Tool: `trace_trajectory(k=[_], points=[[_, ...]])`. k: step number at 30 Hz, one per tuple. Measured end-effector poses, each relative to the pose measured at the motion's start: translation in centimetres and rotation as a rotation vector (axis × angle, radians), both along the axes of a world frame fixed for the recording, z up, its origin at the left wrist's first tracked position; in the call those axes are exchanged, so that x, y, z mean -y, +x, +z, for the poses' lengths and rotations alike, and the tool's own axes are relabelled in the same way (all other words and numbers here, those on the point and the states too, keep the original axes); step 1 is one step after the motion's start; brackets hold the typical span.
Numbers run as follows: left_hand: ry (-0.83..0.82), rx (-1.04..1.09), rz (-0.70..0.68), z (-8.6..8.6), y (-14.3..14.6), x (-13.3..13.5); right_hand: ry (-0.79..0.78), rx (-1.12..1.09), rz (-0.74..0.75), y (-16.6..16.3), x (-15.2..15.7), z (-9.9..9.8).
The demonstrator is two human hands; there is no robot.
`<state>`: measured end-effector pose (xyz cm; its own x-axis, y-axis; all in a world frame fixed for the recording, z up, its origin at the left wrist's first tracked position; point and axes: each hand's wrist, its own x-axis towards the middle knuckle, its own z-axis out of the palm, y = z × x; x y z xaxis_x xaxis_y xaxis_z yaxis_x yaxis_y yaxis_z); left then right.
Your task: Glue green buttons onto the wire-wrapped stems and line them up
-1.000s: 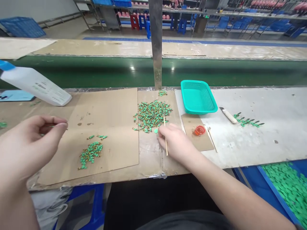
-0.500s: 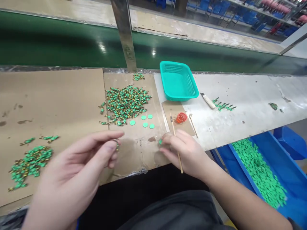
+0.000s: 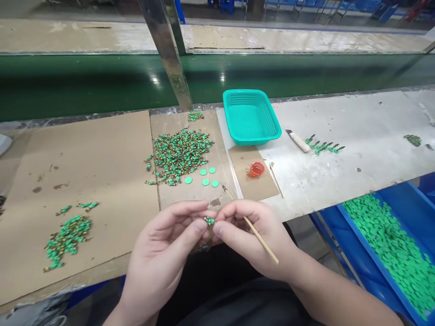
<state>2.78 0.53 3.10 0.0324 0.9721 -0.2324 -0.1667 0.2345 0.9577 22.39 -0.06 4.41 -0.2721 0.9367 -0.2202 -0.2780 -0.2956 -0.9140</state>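
Observation:
My left hand (image 3: 170,249) pinches a small green figurine (image 3: 209,220) with dark and gold spots between thumb and fingers. Facing it, my right hand (image 3: 253,235) is closed, its thumb and fingertip meeting at the figurine's right end. A thin wooden paintbrush (image 3: 261,240) lies across the right hand, held by its fingers, with the dark tip pointing up and left. Whether a green disc is also between the right fingertips is hidden. Several flat green discs (image 3: 205,182) lie just beyond my hands, beside a big pile of green figurines (image 3: 181,154).
A red cup of liquid (image 3: 257,169) stands on cardboard beside a thin stick (image 3: 277,180). Behind is a turquoise basket (image 3: 251,140). At right are a utility knife (image 3: 298,141), figurines on discs (image 3: 324,147) and a blue bin of green discs (image 3: 390,244). Another figurine pile (image 3: 70,240) lies left.
My hands have come together from apart, the left moving right with the figurine. The right held a small green piece at its fingertips before; that piece is hidden now. The view has shifted slightly.

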Motion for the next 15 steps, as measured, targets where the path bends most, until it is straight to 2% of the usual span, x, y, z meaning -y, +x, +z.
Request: trace_trajectory(k=[4,8,11,13,15], points=[[-0.005,0.039,-0.048,-0.2,0.1,0.1,-0.071,-0.073,0.036,0.2,0.0,-0.4],[-0.030,0.033,-0.083,-0.8,-0.3,0.1,-0.044,-0.002,0.039,-0.3,0.3,-1.2],[-0.021,0.008,-0.038,-1.7,-1.1,-0.1,0.137,0.067,0.052,0.3,0.6,-1.6],[0.005,-0.040,0.052,-2.4,-1.9,-0.3,0.298,0.162,-0.001,1.6,0.7,-1.5],[0.022,-0.109,0.125,-3.1,-2.6,-0.5,0.332,0.260,-0.095,3.5,0.6,-1.0]])
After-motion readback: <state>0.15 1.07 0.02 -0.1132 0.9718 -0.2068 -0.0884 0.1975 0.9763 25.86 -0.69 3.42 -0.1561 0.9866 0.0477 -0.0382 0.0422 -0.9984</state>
